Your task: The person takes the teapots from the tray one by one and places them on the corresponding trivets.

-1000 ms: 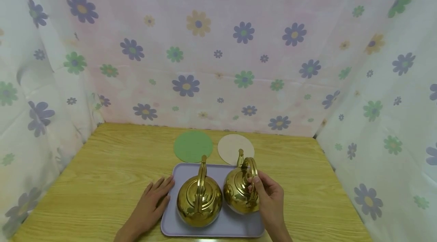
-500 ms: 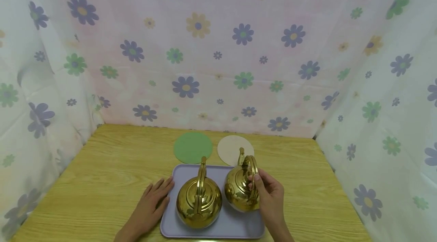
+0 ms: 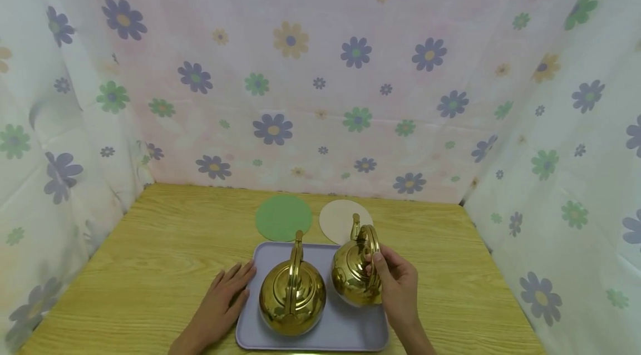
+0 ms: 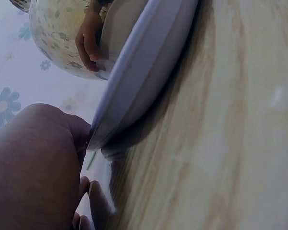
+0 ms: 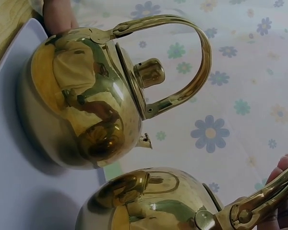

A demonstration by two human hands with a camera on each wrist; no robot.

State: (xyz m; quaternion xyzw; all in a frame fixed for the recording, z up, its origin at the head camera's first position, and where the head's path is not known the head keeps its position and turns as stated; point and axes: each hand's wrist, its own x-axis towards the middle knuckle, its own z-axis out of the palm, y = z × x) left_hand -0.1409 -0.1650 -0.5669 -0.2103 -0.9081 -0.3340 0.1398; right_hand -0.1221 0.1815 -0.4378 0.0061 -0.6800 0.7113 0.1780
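Observation:
Two shiny gold kettles are at the lavender tray (image 3: 345, 338). My right hand (image 3: 400, 282) grips the arched handle of the right kettle (image 3: 353, 274), fingers wrapped round it. That kettle leans a little and seems to hang just above the tray, with a shadow below it. In the right wrist view, its handle (image 5: 259, 203) runs into the fingers. The left kettle (image 3: 292, 299) stands upright on the tray, spout pointing away; its lid knob (image 5: 151, 73) shows in the right wrist view. My left hand (image 3: 220, 302) lies with extended fingers against the tray's left rim.
Behind the tray, a green round mat (image 3: 283, 217) and a cream round mat (image 3: 343, 220) lie side by side on the wooden table (image 3: 150, 255). Flower-patterned cloth (image 3: 320, 65) encloses the table at the back and both sides.
The right kettle, held by the right hand, has moved slightly away from me and to the right. The left hand and left kettle stay put.

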